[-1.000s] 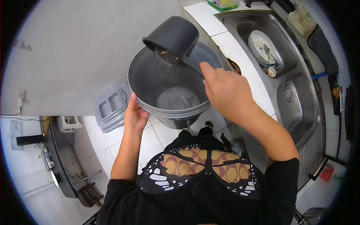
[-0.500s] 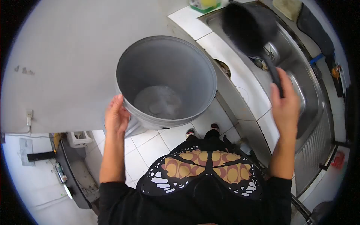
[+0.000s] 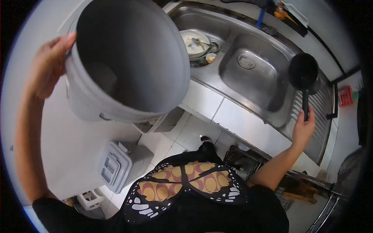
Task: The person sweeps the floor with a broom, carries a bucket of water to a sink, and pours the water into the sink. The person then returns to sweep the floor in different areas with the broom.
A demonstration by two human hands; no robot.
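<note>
My left hand (image 3: 50, 62) now holds the grey bucket (image 3: 149, 58) higher and further left than a moment ago, its open mouth tilted toward me. My right hand (image 3: 304, 128) has carried the black dipper (image 3: 303, 72) away, past the sink (image 3: 248, 81) to the ribbed drainboard (image 3: 320, 103), so the two are well apart. My left thumb hooks the bucket's rim; my right fingers close around the dipper's handle. Whether the dipper touches the drainboard, I cannot tell.
</note>
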